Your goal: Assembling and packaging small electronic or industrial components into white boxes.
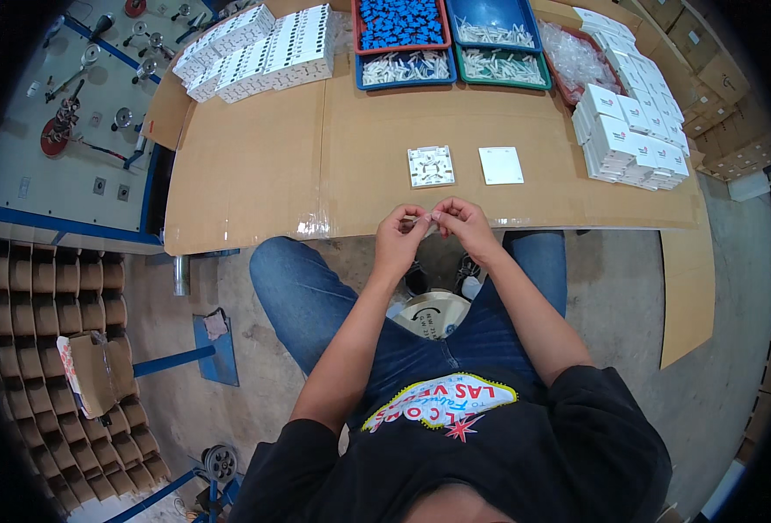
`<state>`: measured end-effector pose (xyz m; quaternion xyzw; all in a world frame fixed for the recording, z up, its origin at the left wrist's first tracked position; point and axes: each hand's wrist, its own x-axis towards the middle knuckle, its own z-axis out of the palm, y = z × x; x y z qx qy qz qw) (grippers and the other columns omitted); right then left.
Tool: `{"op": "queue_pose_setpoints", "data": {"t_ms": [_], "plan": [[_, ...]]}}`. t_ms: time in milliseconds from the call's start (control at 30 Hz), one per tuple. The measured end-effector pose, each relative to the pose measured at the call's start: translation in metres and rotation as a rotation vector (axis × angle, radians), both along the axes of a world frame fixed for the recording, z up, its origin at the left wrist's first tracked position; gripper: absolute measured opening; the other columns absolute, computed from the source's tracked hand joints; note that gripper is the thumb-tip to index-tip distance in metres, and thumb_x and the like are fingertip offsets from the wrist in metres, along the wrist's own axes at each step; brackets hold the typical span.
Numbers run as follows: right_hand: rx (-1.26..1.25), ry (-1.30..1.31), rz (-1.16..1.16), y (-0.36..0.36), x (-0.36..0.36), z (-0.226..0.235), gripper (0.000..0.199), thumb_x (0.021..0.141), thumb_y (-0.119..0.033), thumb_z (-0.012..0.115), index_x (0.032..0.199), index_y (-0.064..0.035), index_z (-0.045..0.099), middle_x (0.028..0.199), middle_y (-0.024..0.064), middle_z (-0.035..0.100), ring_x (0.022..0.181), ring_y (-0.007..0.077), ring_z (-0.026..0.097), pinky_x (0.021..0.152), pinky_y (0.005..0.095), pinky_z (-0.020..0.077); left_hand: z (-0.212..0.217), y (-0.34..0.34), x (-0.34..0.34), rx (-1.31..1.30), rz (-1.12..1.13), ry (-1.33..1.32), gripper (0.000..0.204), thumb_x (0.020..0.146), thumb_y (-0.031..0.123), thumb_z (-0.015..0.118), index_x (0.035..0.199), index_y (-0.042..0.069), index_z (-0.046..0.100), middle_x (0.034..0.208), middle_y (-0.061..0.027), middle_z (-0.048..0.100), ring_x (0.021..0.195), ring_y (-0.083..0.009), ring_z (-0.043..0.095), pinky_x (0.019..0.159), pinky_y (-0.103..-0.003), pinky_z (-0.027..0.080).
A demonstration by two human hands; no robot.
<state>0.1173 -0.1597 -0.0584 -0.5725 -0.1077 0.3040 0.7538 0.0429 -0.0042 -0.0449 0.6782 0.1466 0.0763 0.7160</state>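
Observation:
My left hand (397, 242) and my right hand (469, 228) meet just off the table's front edge, above my lap. The fingertips of both are pinched together around something small and pale, too hidden by the fingers to name. Beyond them on the cardboard-covered table (246, 166) lies a square white plastic base (431, 166), its moulded inner side facing up. Beside it on the right is a flat, plain white square plate (500, 166). Neither hand touches these two pieces.
Stacked white boxes (268, 57) stand at the far left, stacked white square pieces (629, 139) at the right. At the back are a red tray (446, 44) of blue parts, a blue tray (359, 74) and a green tray (546, 74) of white parts, and clear plastic bags (577, 59).

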Motion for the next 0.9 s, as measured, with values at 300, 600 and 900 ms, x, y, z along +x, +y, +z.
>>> {"op": "queue_pose_setpoints", "data": {"t_ms": [300,600,900], "plan": [[-0.019,0.003,0.031,-0.002,0.003,0.003,0.009,0.096,-0.008,0.064,0.102,-0.002,0.065,0.084,0.0014,0.063,0.07,0.0086,0.058,0.065,0.0226,0.0478,0.005,0.001,0.0,0.133,0.009,-0.009,0.012,0.093,0.012,0.07,0.099,0.002,0.069,0.083,-0.0004,0.068,0.072,-0.0055,0.059,0.065,-0.023,0.047],[0.08,0.056,-0.029,-0.005,0.004,0.007,0.008,0.096,-0.007,0.064,0.101,-0.0013,0.065,0.089,0.0042,0.067,0.079,0.0128,0.066,0.072,0.0258,0.0542,0.001,0.004,0.002,0.062,0.067,-0.039,0.01,0.093,0.011,0.071,0.097,0.002,0.071,0.084,-0.0017,0.07,0.075,-0.0082,0.061,0.069,-0.024,0.049],[0.286,0.146,-0.027,-0.01,0.005,0.021,0.009,0.097,-0.01,0.063,0.097,-0.001,0.063,0.093,0.0065,0.066,0.088,0.014,0.065,0.082,0.0278,0.0534,0.008,-0.001,0.008,-0.204,0.136,-0.017,0.028,0.102,0.027,0.06,0.114,0.002,0.066,0.098,-0.0034,0.067,0.085,-0.0104,0.062,0.077,-0.025,0.051]]}}
